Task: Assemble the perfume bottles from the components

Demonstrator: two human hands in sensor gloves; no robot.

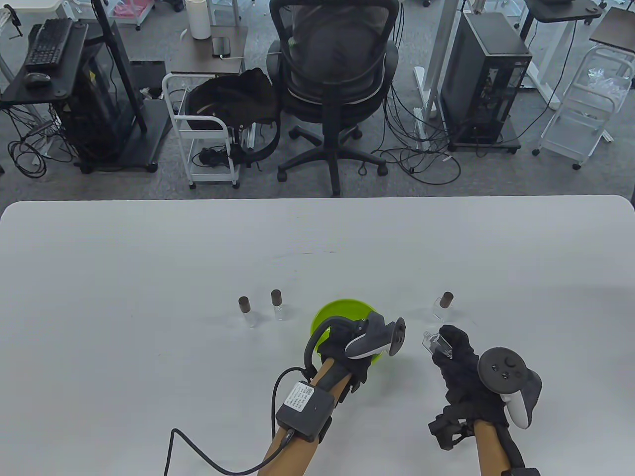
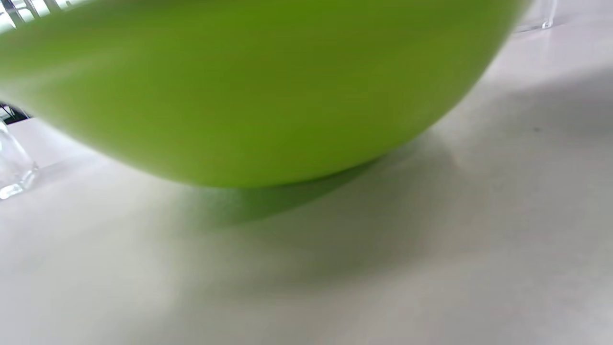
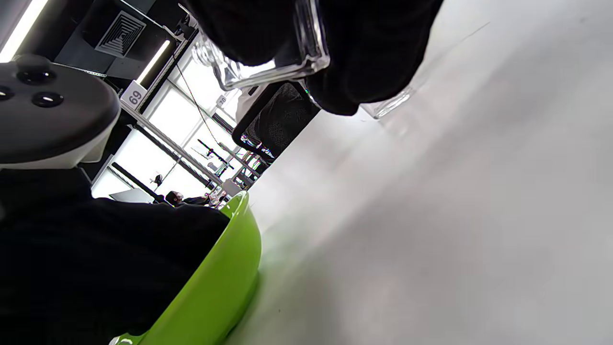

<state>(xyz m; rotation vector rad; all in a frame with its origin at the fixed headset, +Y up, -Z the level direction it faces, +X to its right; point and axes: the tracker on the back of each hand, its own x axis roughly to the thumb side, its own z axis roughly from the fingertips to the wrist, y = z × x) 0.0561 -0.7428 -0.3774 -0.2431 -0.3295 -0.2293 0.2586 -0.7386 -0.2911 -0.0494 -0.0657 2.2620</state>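
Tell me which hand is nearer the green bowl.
Left. The left hand is over the green bowl, reaching into it. The right hand is off to the bowl's right, apart from it, holding a clear bottle.

Bright, even light; blurred wrist views

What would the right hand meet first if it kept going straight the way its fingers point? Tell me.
Most likely the capped bottle standing just beyond the right hand, which holds an uncapped clear bottle. The line runs up and slightly left, so depth is uncertain; it might pass just beside it.
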